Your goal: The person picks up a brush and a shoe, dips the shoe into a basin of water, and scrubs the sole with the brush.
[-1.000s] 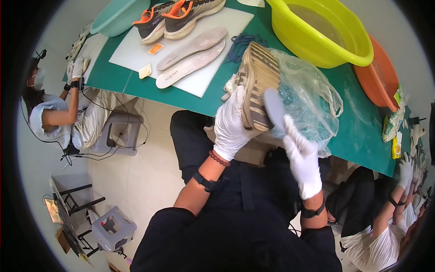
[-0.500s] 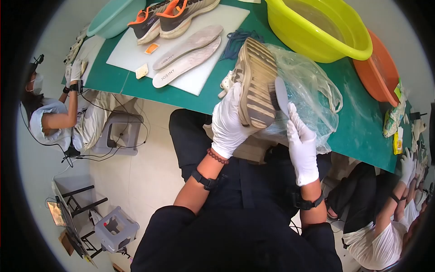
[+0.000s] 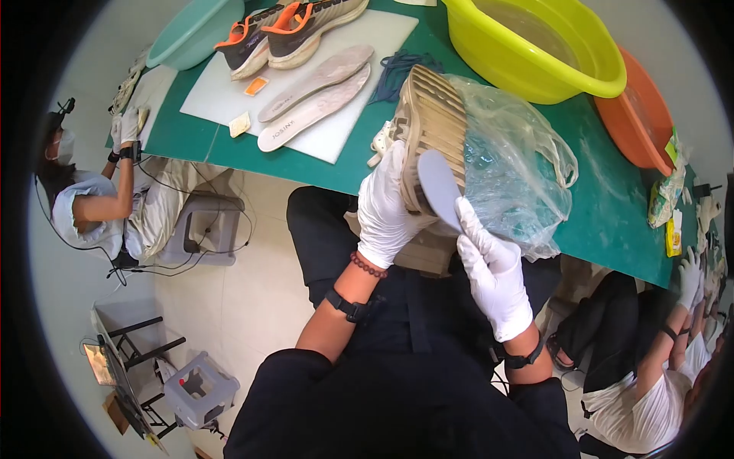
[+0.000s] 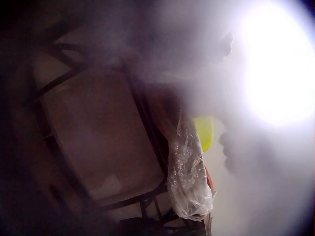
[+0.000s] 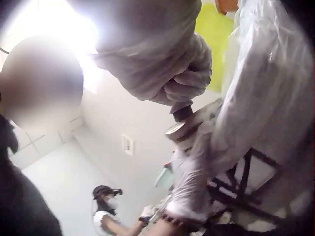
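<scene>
In the head view a beige shoe (image 3: pixel 434 115) is held sole up at the table's near edge. My gloved left hand (image 3: pixel 384 203) grips it from its left side, around the heel end. The gloved right hand (image 3: pixel 495 279) pinches a grey brush (image 3: pixel 439 187), whose flat back faces up over the sole's lower part; its bristles are hidden. In the right wrist view, the right hand (image 5: pixel 172 64) has its fingers curled at the brush (image 5: pixel 182 113), beside the shoe (image 5: pixel 189 129). The left wrist view is hazy and shows no clear grip.
Behind the shoe lies a clear plastic bag (image 3: pixel 512 164). A yellow basin (image 3: pixel 535 57) and orange basin (image 3: pixel 634 118) stand to the right. Insoles (image 3: pixel 313 111) and dark shoes (image 3: pixel 294 38) lie on a white board (image 3: pixel 206 96) at left. People sit on both sides.
The brush has moved left and down across the sole, from its right edge to the lower left part, turning back side up. The left hand and shoe have stayed nearly in place.
</scene>
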The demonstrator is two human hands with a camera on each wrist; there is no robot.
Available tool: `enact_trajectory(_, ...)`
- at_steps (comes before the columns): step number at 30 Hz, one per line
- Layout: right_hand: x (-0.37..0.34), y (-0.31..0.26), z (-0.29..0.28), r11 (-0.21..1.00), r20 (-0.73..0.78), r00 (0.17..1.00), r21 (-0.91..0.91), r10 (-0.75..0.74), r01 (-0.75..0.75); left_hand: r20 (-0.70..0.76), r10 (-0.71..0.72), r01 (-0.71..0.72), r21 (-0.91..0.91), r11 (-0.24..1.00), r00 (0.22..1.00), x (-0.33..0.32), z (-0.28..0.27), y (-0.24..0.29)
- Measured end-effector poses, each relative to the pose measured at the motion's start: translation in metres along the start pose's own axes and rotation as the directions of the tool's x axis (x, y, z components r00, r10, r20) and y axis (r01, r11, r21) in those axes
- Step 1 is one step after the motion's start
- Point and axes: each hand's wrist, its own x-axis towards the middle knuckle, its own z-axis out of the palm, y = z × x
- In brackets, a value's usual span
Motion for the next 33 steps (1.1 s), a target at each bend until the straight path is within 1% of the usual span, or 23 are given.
enact_trajectory(2,0.016,0.015,-0.003,0.995,-0.143,0.987,-0.079,-0.071,0.060,0.002,0.002,-0.002,0.007,1.000,1.000,-0.001,-0.001,0.001)
enact_trajectory(3,0.027,0.026,-0.004,0.999,-0.203,0.979,0.032,-0.005,0.012,0.006,0.006,-0.006,0.011,1.000,1.000,0.001,-0.003,0.004)
enact_trajectory(4,0.030,0.030,-0.006,0.987,-0.198,0.977,0.153,0.082,-0.052,0.008,0.005,-0.005,0.009,1.000,1.000,-0.001,-0.004,0.004)
enact_trajectory(6,0.014,0.019,-0.005,0.997,-0.107,0.993,0.049,-0.052,0.057,0.006,0.007,-0.007,0.010,1.000,1.000,0.000,-0.002,0.002)
enact_trajectory(7,0.004,0.007,-0.002,0.995,-0.026,0.998,0.086,-0.055,0.057,-0.009,-0.003,0.003,0.013,1.000,1.000,-0.001,-0.001,-0.001)
enact_trajectory(8,-0.001,-0.005,-0.001,0.997,0.048,0.998,0.068,-0.037,0.034,-0.021,-0.014,0.014,0.014,1.000,1.000,-0.004,0.003,-0.003)
enact_trajectory(10,0.010,0.002,-0.004,0.998,-0.002,1.000,0.059,-0.025,0.025,-0.030,-0.024,0.024,0.006,1.000,0.999,-0.003,0.004,-0.001)
enact_trajectory(12,0.040,0.034,-0.001,0.990,-0.191,0.981,0.141,0.029,-0.002,-0.024,-0.025,0.025,0.000,1.000,0.999,0.001,-0.002,0.005)
enact_trajectory(13,0.053,0.048,0.000,0.990,-0.283,0.958,0.139,0.039,0.000,-0.028,-0.036,0.036,-0.016,0.999,0.999,0.000,0.000,0.004)
enact_trajectory(14,0.064,0.063,-0.004,0.990,-0.298,0.954,0.138,0.019,0.023,-0.024,-0.039,0.039,-0.008,0.999,0.999,-0.001,0.000,0.005)
enact_trajectory(16,0.056,0.037,-0.004,0.979,-0.259,0.962,0.203,0.087,-0.034,-0.021,-0.035,0.035,0.009,0.999,0.999,0.001,-0.001,0.004)
enact_trajectory(18,0.035,0.008,-0.001,0.992,-0.060,0.998,0.127,-0.012,0.020,-0.006,-0.045,0.045,-0.003,0.999,0.999,0.000,-0.003,0.003)
enact_trajectory(19,0.030,-0.001,0.005,0.989,-0.045,0.994,0.102,-0.101,0.106,-0.005,-0.062,0.062,-0.014,0.998,0.998,0.001,-0.004,0.006)
enact_trajectory(20,0.034,0.000,0.006,0.993,-0.091,0.994,0.092,-0.064,0.072,-0.003,-0.078,0.078,-0.027,0.997,0.997,0.002,-0.004,0.007)
enact_trajectory(21,0.039,0.001,0.008,0.996,-0.136,0.990,0.085,-0.027,0.038,-0.011,-0.039,0.039,0.033,0.999,0.999,0.001,-0.003,0.006)
enact_trajectory(22,0.054,0.009,0.006,0.998,-0.216,0.976,0.030,-0.039,0.046,-0.012,-0.031,0.031,0.018,0.999,0.999,0.000,-0.001,0.005)
enact_trajectory(24,0.077,0.023,-0.007,0.988,-0.305,0.951,-0.154,-0.047,0.000,-0.022,-0.014,0.014,-0.004,1.000,1.000,0.000,0.000,0.002)
enact_trajectory(25,0.074,0.022,-0.010,0.997,-0.256,0.967,-0.077,-0.008,-0.012,-0.008,-0.040,0.040,-0.007,0.999,0.999,-0.001,-0.002,0.004)
enact_trajectory(26,0.069,0.018,-0.012,1.000,-0.200,0.979,0.000,0.024,-0.025,-0.017,-0.030,0.029,-0.004,1.000,0.999,0.002,-0.001,0.002)
enact_trajectory(28,0.049,-0.002,-0.008,0.999,-0.109,0.993,0.035,0.040,-0.036,-0.020,-0.020,0.020,-0.004,1.000,1.000,-0.001,-0.001,0.001)
enact_trajectory(29,0.046,-0.007,-0.008,0.999,-0.114,0.993,-0.035,0.035,-0.039,-0.024,-0.013,0.012,-0.026,1.000,1.000,-0.001,0.000,0.001)
enact_trajectory(32,0.058,0.012,-0.012,0.997,-0.163,0.986,-0.063,0.025,-0.035,-0.013,-0.046,0.046,-0.037,0.998,0.999,-0.001,0.000,0.001)
enact_trajectory(33,0.059,0.012,-0.014,0.999,-0.149,0.988,-0.035,0.031,-0.037,-0.016,-0.033,0.032,-0.037,0.999,0.999,0.000,-0.001,0.001)
